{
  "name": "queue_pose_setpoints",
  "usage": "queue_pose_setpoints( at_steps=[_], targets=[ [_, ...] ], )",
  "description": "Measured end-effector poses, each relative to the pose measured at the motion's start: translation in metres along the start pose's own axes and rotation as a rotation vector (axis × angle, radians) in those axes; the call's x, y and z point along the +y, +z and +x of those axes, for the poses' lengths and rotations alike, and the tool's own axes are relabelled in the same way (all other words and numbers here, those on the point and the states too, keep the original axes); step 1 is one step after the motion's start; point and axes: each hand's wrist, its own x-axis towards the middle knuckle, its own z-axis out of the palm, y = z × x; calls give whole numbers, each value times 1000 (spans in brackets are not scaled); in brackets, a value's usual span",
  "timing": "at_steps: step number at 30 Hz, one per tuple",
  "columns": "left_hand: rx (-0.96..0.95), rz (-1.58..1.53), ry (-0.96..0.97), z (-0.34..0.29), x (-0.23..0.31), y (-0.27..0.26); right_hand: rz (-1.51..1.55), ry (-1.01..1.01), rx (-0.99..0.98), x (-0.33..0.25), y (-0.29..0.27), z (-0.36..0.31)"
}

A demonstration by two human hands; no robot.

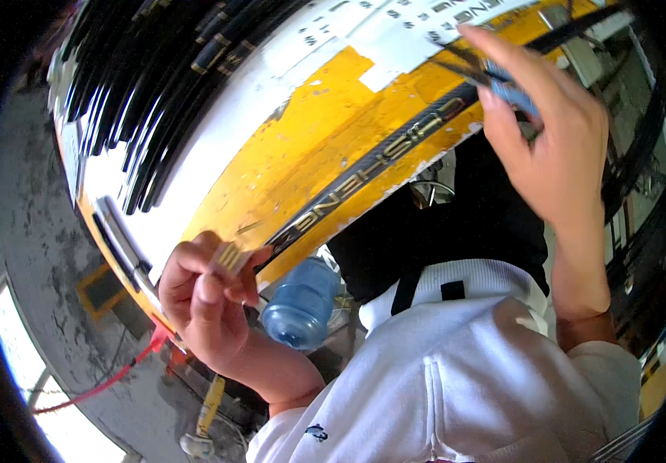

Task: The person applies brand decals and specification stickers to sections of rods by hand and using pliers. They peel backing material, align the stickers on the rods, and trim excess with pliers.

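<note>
Panel: I am facing a big curved yellow and white machine panel (pixel 325 131), scuffed and chipped, filling the upper part of my view, with a dark raised strip (pixel 364 174) running slantwise across the yellow.
Hoses: a bundle of black hoses (pixel 148 85) is lying along the panel's upper left edge.
Clothing: my white top (pixel 456 370) is showing at the lower right, with a dark garment (pixel 464 224) above it.
Bottle: a blue water bottle (pixel 300 302) is sitting below the panel's lower edge, between my two forearms.
Cable: a red cable (pixel 109 378) is trailing over the grey floor (pixel 47 255) at the lower left.
Right hand: my right hand (pixel 553 139) is reaching up to the panel's upper right edge, fingers curled and pinching a small blue-grey object (pixel 512 91) against the dark strip; I cannot tell what it is.
Left hand: my left hand (pixel 205 297) is closing into a loose fist near the panel's lower edge, thumb and fingers pinching a small pale ridged piece (pixel 230 257).
Risk, right: I am judging that the small object could slip off the curved panel, since I am holding it only with fingertips.
Risk, left: I am thinking the ridged piece could drop to the floor if my pinch loosens, and be hard to find down there.
</note>
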Motion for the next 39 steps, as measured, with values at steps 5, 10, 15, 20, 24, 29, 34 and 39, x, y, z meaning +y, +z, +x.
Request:
queue_pose_setpoints(
  at_steps=[5,10,15,20,24,29,34,39],
  targets=[
    [111,98,64,-8,19,23,-300,-145,65,-21,3,55],
    [274,17,1,-25,22,49,218,-191,9,-36,-1,53],
    [163,-3,22,-38,17,52,1008,10,-394,-77,-6,3],
    [148,134,-21,-49,7,52,1230,103,-467,-82,3,-18],
    [152,201,100,-54,-11,51,1202,194,-450,-86,2,-25],
    [109,214,166,-56,-7,49,1142,250,-473,-93,-4,-22],
    [199,252,61,-62,-2,55,1074,203,-497,-95,-10,-23],
    [209,329,-167,-63,8,57,946,39,-449,-94,-7,-25]
  ],
)
